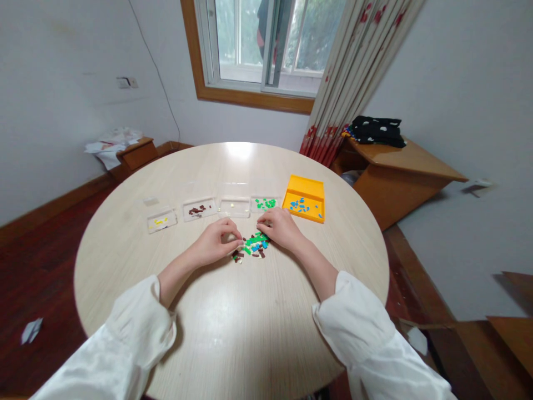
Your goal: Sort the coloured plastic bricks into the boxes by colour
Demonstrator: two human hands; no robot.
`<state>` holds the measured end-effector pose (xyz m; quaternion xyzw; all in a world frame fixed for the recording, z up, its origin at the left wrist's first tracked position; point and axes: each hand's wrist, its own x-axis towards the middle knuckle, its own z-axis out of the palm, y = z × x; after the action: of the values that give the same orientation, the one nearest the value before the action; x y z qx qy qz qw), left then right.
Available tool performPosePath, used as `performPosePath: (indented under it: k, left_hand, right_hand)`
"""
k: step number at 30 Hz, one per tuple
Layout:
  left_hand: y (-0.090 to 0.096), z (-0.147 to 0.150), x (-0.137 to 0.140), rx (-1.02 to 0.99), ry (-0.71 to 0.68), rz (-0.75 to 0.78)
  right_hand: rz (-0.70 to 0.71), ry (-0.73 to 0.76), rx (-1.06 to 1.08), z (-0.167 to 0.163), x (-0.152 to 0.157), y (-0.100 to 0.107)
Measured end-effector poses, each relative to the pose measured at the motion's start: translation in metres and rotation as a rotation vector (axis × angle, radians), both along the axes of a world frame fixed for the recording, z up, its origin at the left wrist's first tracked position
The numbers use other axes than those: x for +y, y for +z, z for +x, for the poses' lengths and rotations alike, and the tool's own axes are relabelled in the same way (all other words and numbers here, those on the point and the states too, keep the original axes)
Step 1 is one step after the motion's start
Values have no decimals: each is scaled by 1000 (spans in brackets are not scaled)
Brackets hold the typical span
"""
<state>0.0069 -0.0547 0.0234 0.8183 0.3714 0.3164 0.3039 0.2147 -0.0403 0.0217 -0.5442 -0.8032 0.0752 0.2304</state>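
Observation:
A loose pile of small building bricks (pixel 256 243) in green, blue, brown and white lies on the round table (pixel 233 322). My left hand (pixel 216 243) is at the pile's left edge, its thumb and fingertips closed together by the bricks. Whatever those fingertips hold is too small to make out. At the far right side of the pile, my right hand (pixel 281 226) has its fingers bent into a pinch. Any piece between them is hidden or too tiny to name.
Behind the hands stand clear trays with yellow pieces (pixel 159 222), brown pieces (pixel 197 210), a few pale pieces (pixel 232 205) and green pieces (pixel 265 203). An open yellow case (pixel 306 181) holds blue pieces. A wooden cabinet (pixel 400 166) stands beyond the table on the right.

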Motion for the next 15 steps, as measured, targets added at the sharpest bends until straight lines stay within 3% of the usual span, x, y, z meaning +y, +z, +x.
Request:
performPosePath:
  k: [6,15]
  left_hand:
    - [-2,5,-6,94,-81,18]
    - [-2,12,-12,173,-125,97]
  right_hand:
    - [-42,-7,-32,-4,-1,-2]
    - [28,-25,44,-5,-1,0]
